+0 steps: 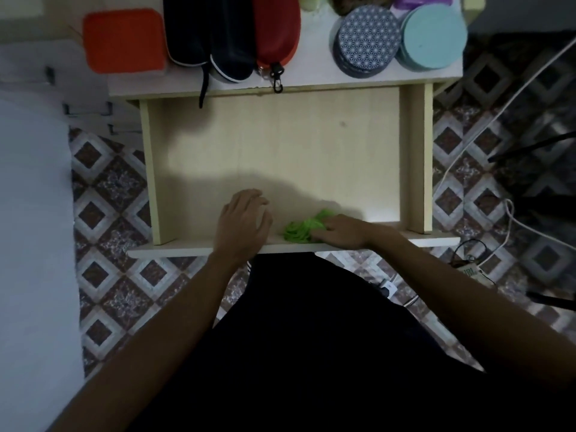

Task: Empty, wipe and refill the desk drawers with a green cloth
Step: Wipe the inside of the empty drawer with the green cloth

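A pale wooden drawer (280,145) is pulled out wide below the desk top, and its floor is bare. A bunched bright green cloth (304,229) lies on the drawer floor against the front wall. My right hand (343,233) presses on the cloth's right side, fingers laid over it and pointing left. My left hand (243,222) hovers over the drawer's front left part, fingers spread and loosely bent, holding nothing.
On the desk top (311,73) lie an orange case (124,40), dark pouches (205,35), a red pouch (276,29), a patterned round tin (367,40) and a teal round lid (433,39). White cables (486,126) trail over the tiled floor at right. A pale surface (34,229) is at left.
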